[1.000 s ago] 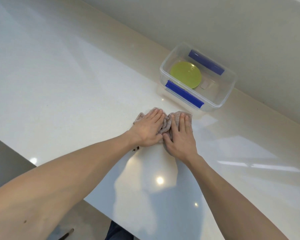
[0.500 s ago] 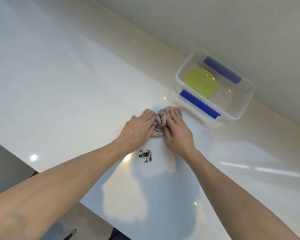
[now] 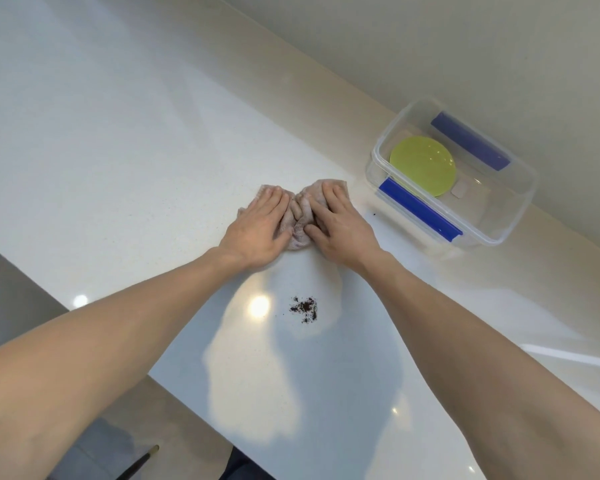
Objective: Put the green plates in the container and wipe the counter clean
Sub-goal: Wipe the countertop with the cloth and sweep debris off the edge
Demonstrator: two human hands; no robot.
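Note:
A green plate [image 3: 422, 165] lies inside the clear plastic container [image 3: 492, 237] with blue clips, at the right by the wall. A bunched beige cloth [image 3: 303, 216] lies on the white counter [image 3: 118, 161] left of the container. My left hand [image 3: 262, 226] and my right hand [image 3: 336, 223] press flat on the cloth, side by side, fingers pointing away from me. A small pile of dark crumbs [image 3: 305, 308] sits on the counter nearer to me than the cloth, between my forearms. One dark speck [image 3: 374, 214] lies beside the container.
The counter's near-left edge [image 3: 66, 308] runs diagonally, with grey floor below it. A wall [image 3: 430, 46] rises behind the counter and the container. Ceiling lights reflect on the glossy surface.
Both hands have pushed the cloth away from me, uncovering the dark crumbs behind it. The view has shifted, so the container appears further right.

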